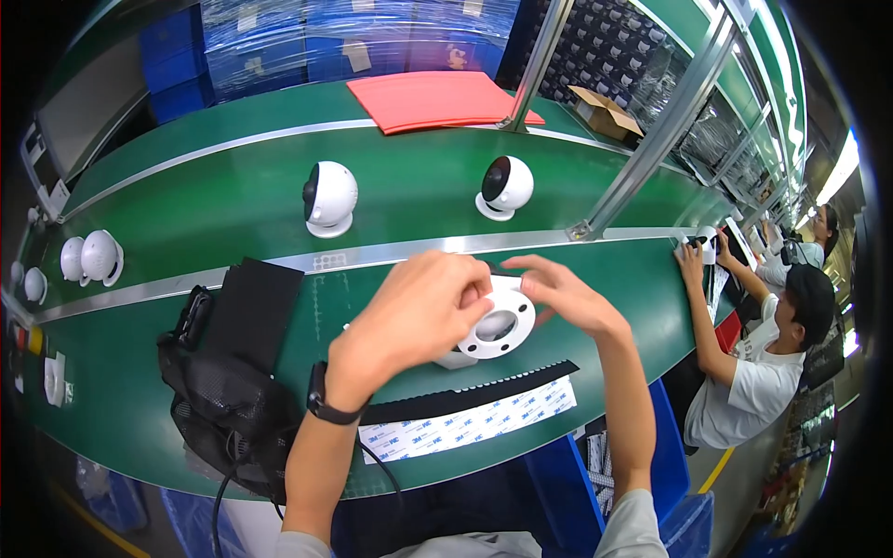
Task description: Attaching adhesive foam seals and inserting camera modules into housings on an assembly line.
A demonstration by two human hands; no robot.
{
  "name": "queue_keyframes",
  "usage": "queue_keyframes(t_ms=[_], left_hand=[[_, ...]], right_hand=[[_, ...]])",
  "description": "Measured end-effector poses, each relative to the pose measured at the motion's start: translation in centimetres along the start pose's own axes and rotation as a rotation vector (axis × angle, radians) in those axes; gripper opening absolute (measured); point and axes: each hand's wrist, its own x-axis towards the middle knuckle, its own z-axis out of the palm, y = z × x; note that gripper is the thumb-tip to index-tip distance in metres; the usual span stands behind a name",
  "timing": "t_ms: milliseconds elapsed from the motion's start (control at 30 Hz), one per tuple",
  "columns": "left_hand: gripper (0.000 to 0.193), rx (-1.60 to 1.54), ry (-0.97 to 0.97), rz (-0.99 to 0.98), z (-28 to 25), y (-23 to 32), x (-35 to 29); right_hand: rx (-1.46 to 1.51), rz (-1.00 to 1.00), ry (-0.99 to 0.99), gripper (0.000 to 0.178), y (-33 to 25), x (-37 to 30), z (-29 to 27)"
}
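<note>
Over the green bench, a white ball-shaped camera (506, 338) is tipped so that its round ring-like base with several dark spots faces me. My left hand (419, 302), with a black band on the wrist, is closed, its thumb and fingertips pinching at the left rim of the base. From the other side my right hand (563, 293) curves its fingers around the base's upper right edge. Something thin and dark shows between the hands at the top of the rim; its kind is unclear. Just below lies a black strip (446, 402) with a scalloped edge, on white printed backing paper (474, 426).
Two white cameras (332, 198) (506, 186) stand on the raised belt beyond a metal rail. More sit at far left (100, 256). A black mesh bag (219, 409) and dark sheet (251, 312) lie left. Red foam sheets (428, 100) lie behind. A co-worker (758, 363) works at right.
</note>
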Motion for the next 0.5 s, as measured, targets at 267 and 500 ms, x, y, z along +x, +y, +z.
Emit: queue_keyframes(t_ms=[267, 500], left_hand=[[0.016, 0.284, 0.098, 0.222, 3.3, 3.1, -1.2], [0.027, 0.526, 0.308, -0.003, 3.8, 1.8, -0.9]], right_hand=[[-0.321, 0.043, -0.404, 0.106, -1.5, 6.2, -2.6], [-0.383, -0.216, 0.043, 0.11, -3.3, 12.7, -3.6]])
